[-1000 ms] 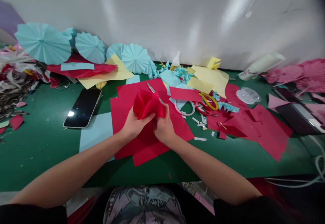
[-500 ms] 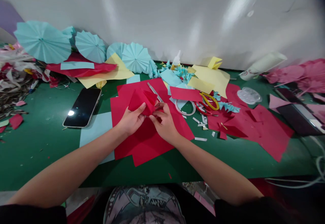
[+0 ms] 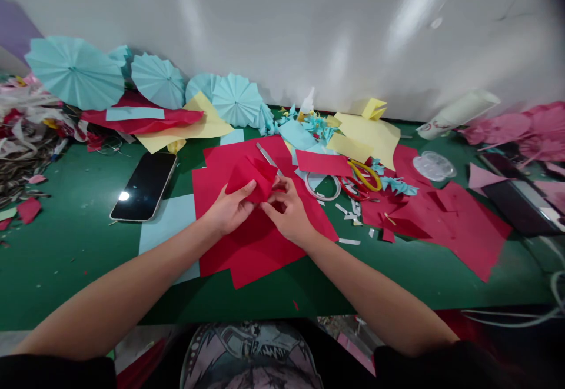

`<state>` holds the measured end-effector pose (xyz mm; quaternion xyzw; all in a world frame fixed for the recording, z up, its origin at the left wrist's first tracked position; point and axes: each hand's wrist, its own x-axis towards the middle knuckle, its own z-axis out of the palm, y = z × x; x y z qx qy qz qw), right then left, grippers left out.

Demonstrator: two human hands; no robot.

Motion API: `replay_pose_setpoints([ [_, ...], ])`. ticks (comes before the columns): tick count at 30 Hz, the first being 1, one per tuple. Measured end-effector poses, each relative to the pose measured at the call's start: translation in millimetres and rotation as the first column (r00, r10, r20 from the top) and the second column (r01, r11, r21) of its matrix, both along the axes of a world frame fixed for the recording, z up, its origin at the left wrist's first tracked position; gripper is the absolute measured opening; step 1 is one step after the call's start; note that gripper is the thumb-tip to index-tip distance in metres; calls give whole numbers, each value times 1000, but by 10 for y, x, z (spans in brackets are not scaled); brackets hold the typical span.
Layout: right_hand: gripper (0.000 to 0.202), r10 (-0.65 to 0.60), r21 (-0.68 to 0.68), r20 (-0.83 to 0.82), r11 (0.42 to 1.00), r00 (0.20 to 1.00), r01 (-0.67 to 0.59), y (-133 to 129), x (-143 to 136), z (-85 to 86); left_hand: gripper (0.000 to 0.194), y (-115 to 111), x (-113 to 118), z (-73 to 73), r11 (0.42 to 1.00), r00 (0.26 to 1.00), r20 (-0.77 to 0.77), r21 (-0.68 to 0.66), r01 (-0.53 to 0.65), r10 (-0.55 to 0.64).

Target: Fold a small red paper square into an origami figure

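Note:
A folded piece of red paper (image 3: 249, 178) is held up between both hands in the head view. My left hand (image 3: 232, 208) grips its lower left part, the thumb lying on top and the other fingers hidden beneath. At its right edge, my right hand (image 3: 286, 209) pinches the paper with bent fingers. Larger red sheets (image 3: 260, 253) lie stacked under the hands. Just beyond the hands, a slim silver craft knife or similar tool (image 3: 267, 156) rests on that stack.
A phone (image 3: 145, 188) and a light blue sheet (image 3: 165, 224) lie left. Blue pleated paper discs (image 3: 237, 100) lean along the wall. To the right are yellow-handled scissors (image 3: 365, 176), a white ring (image 3: 323, 186), red paper (image 3: 477, 230) and a clear plastic lid (image 3: 434, 166).
The folded red paper has tilted and shifted slightly right. Both hands keep their grip, with the right fingers moved a little along the edge.

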<state>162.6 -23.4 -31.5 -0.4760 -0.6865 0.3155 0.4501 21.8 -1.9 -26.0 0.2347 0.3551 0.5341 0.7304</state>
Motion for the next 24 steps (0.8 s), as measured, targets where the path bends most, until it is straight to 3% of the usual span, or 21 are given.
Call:
replay_pose_setpoints([
  [5, 13, -2, 35, 58, 999, 998, -1, -16, -13, -8, 15, 1, -1, 15, 998, 997, -45, 30, -53, 54],
  [10, 18, -123, 59, -4, 991, 992, 123, -27, 18, 59, 19, -8, 7, 89, 997, 990, -118, 20, -71, 73],
  [18, 4, -138, 162, -32, 977, 990, 141, 33, 156, 134, 50, -72, 12, 49, 996, 961, -268, -40, -74, 60],
  [24, 16, -160, 149, -12, 976, 987, 160, 65, 179, 147, 33, -93, 16, 118, 998, 970, -238, 34, 53, -43],
])
